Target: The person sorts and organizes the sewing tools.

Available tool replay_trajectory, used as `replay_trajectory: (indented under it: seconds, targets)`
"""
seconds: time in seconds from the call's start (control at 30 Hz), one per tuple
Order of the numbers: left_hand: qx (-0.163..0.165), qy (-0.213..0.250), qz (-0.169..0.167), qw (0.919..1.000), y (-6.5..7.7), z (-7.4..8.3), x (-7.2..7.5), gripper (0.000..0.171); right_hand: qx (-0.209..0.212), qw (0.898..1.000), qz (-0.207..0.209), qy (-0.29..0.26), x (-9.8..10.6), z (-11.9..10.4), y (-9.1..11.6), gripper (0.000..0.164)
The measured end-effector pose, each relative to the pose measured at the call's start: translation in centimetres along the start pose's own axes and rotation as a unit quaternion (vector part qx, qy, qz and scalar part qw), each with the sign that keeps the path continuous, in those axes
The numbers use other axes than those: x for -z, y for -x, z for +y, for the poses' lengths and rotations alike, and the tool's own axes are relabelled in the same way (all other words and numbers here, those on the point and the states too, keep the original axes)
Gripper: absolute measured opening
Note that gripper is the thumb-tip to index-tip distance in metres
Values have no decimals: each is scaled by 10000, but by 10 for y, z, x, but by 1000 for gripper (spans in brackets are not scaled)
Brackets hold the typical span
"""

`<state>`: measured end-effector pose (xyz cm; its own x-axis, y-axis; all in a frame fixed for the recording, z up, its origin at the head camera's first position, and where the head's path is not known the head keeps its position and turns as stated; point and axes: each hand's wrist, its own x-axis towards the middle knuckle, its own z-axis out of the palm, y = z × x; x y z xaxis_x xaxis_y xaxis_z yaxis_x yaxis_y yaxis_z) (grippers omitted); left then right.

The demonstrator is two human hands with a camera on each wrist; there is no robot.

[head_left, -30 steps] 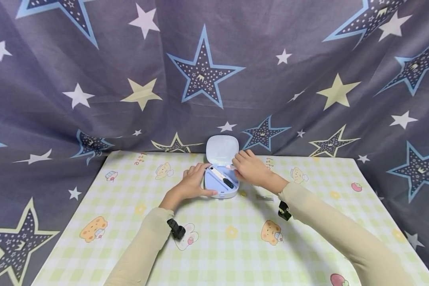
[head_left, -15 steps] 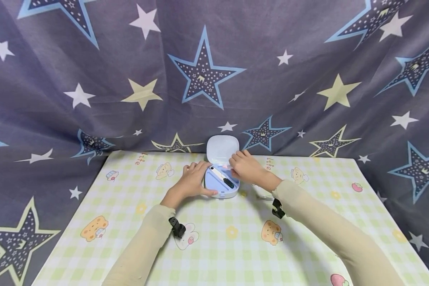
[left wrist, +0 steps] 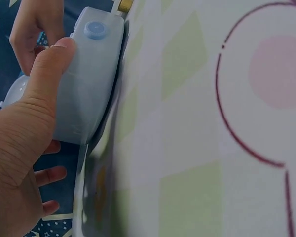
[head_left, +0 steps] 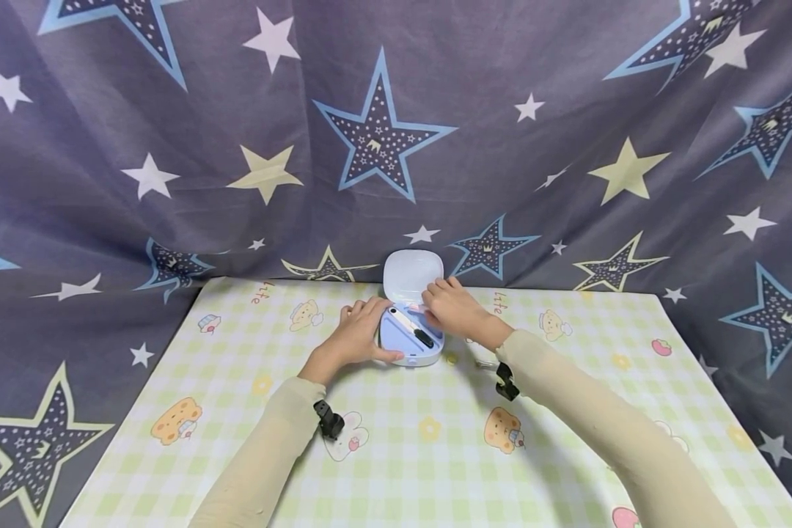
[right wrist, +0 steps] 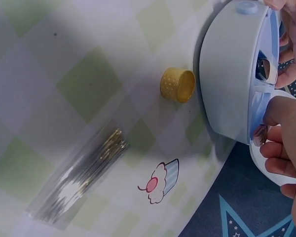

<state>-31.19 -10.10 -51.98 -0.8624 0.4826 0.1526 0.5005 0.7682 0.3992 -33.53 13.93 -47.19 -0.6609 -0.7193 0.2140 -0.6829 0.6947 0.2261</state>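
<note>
A pale blue and white sewing case (head_left: 412, 361) stands on the table with its lid (head_left: 413, 276) raised at the back. My left hand (head_left: 356, 334) grips its left side, thumb on the front rim and fingers towards the back. A slim white tool with a black end (head_left: 412, 327) lies diagonally inside. At the case's right side, my right hand (head_left: 460, 311) reaches over the rim with curled fingers. Between its thumb and fingers it pinches a small pinkish piece (right wrist: 260, 135), whose kind I cannot tell. The hand hides part of the right compartment.
On the table right of the case stands a yellow dotted thimble (right wrist: 177, 85). Near it lies a clear packet of needles (right wrist: 81, 175), partly under the right wrist in the head view. A star-patterned curtain (head_left: 369, 147) hangs directly behind the case.
My right hand has shifted slightly left and deeper into the case with the small pinkish piece. The left hand keeps its hold, and the case stays in place.
</note>
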Motion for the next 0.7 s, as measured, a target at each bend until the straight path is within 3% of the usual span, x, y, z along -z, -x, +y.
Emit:
replay_trajectory:
  seconds: [0.27,0.7]
  targets:
    - [-32,118,-5,9999,0,1,0,102,28,9998,-203,45,-3,-2,-2,17]
    - [27,236,-11,9997,1,2,1,101,-4,9998,-191,76,-7,-3,-2,18]
